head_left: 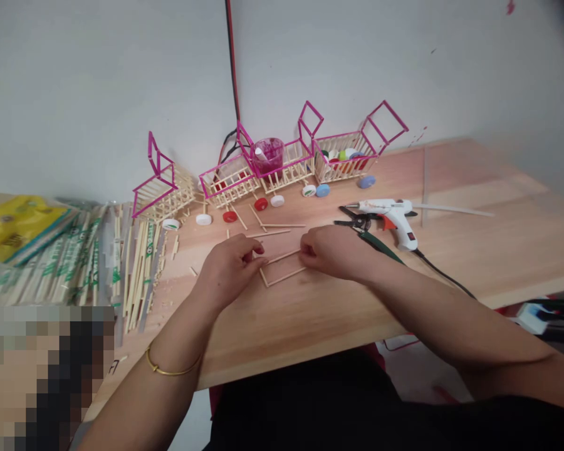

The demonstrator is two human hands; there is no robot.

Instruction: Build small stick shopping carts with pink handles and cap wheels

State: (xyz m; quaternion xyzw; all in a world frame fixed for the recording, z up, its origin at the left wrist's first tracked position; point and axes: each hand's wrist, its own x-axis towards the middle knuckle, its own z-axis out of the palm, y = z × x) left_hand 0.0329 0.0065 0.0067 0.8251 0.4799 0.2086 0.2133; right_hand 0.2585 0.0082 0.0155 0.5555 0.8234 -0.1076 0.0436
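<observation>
On the wooden table lies a small rectangular frame of thin wooden sticks (pixel 286 277). My left hand (pixel 228 268) pinches its left end with thumb and forefinger. At the right end, the curled fingers of my right hand (pixel 331 250) close on the frame and hide that corner. Just beyond my hands are loose wooden sticks (pixel 282 225), some meeting at an angle. A white glue gun (pixel 386 210) with an orange trigger lies past my right hand. Dark-handled cutting pliers (pixel 364 230) rest beside it, partly behind my right wrist.
Several stick-built carts (pixel 286 166) with magenta rims and bottle-cap wheels stand along the wall. A magenta-stained plastic cup (pixel 269 156) is among them. Bundled wooden sticks (pixel 91 250) and a yellow packet (pixel 21 225) lie left. The gun's black cord (pixel 444 274) runs off the right front edge.
</observation>
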